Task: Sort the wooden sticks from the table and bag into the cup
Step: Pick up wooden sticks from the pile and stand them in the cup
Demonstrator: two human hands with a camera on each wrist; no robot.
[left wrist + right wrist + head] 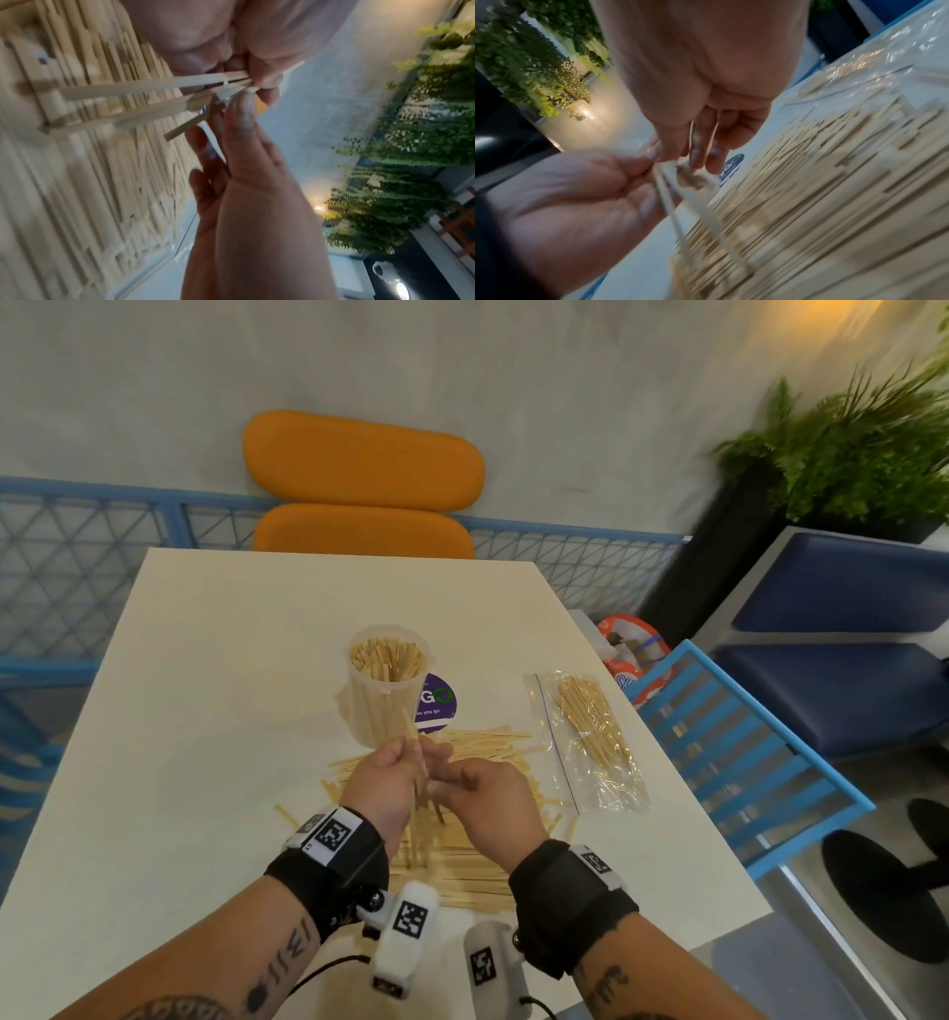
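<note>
A clear plastic cup [387, 706] stands mid-table, packed with upright wooden sticks [388, 655]. In front of it lies a loose pile of sticks [464, 852]. Over the pile, both hands hold a small bundle of sticks [417, 765] nearly upright, its lower ends on the pile. My left hand [411, 757] pinches the bundle between thumb and fingers [239, 113]. My right hand [447, 783] curls its fingers [700, 156] on the same bundle [670, 205] from the right. A clear plastic bag [590, 742] with more sticks lies to the right.
A purple round sticker [436, 703] lies behind the cup. An orange chair [362, 485] stands at the table's far edge, a blue slatted chair [729, 752] at the right edge. Plants [862, 439] and a dark blue seat [842, 629] fill the right side.
</note>
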